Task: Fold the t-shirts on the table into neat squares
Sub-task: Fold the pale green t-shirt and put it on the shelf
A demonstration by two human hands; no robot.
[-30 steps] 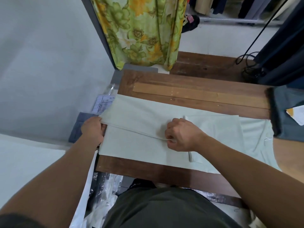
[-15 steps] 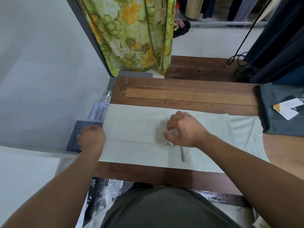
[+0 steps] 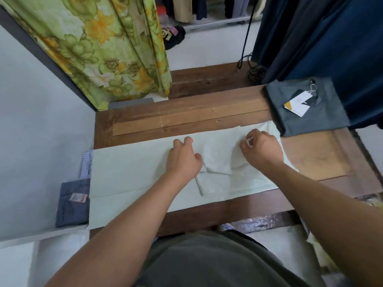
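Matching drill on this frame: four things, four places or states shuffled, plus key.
1. pale green t-shirt
2. grey folded garment
3. floral curtain
4. right hand

A. hangs beyond the table's far left corner
B. on the table's far right corner, paper tag on top
C. laid lengthwise across the table
D. pinches the t-shirt near its right end

Pairs: 1-C, 2-B, 3-A, 4-D

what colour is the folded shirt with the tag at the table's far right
The folded shirt is dark grey, clearest in the head view.
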